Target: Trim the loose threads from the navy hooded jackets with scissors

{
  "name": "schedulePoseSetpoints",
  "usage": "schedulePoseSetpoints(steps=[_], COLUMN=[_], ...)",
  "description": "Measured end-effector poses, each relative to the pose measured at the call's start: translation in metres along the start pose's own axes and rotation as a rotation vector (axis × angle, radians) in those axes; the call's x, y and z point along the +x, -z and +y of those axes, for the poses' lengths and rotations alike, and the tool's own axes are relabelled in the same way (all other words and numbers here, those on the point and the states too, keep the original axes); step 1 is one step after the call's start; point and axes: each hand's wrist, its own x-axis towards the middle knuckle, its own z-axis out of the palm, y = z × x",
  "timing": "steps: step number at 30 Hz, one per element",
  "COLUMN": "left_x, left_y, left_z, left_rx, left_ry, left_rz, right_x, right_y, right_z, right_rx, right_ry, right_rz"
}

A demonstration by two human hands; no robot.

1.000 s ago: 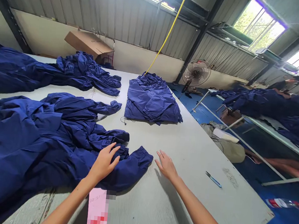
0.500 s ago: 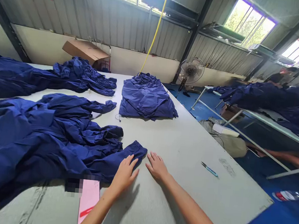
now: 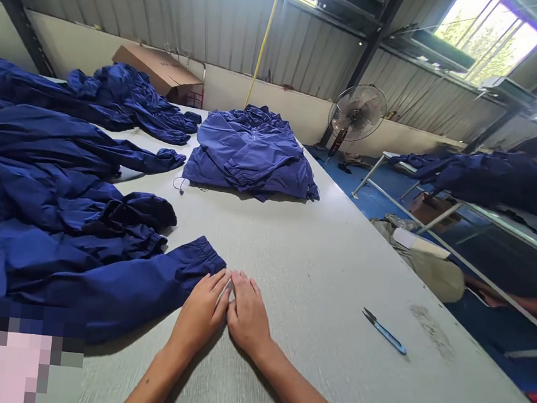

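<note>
A navy blue jacket (image 3: 112,288) lies spread over the left of the table, one sleeve stretched towards me with its elasticated cuff (image 3: 204,255). My left hand (image 3: 202,308) rests flat at the edge of that cuff, fingers extended. Beside it, my right hand (image 3: 249,313) lies palm down on the tabletop, fingers stretched out and fingertips close to the left ones. Neither hand visibly grips anything. Small thread snips (image 3: 385,332) with a blue handle lie to the right of my hands.
A stack of folded navy garments (image 3: 254,156) sits at the far end of the pale table (image 3: 330,252). More navy clothing (image 3: 130,103) lies at the back left, before a cardboard box (image 3: 157,70). A standing fan (image 3: 357,112) and another clothes-covered table (image 3: 512,180) are beyond.
Both hands have come closer together, the right moving left to meet the left hand. The view has shifted, so the jacket now appears further left.
</note>
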Motion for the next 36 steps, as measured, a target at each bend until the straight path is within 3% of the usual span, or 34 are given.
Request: schedulePoseSetpoints(steps=[4, 13, 22, 36], left_x=[-0.001, 0.001, 0.001, 0.003], left_y=[0.002, 0.008, 0.022, 0.024], left_z=[0.001, 0.010, 0.026, 0.028], left_rx=[0.068, 0.195, 0.365, 0.474], left_ry=[-0.006, -0.039, 0.064, 0.201], left_rz=[0.013, -0.006, 0.000, -0.162], right_x=[0.000, 0.004, 0.003, 0.003], right_y=[-0.006, 0.000, 0.005, 0.004], right_z=[0.002, -0.001, -0.010, -0.011], right_rx=[0.028, -0.011, -0.119, -0.121], right_ry=[0.022, 0.021, 0.084, 0.071], right_rz=[0.059, 0.056, 0.077, 0.061])
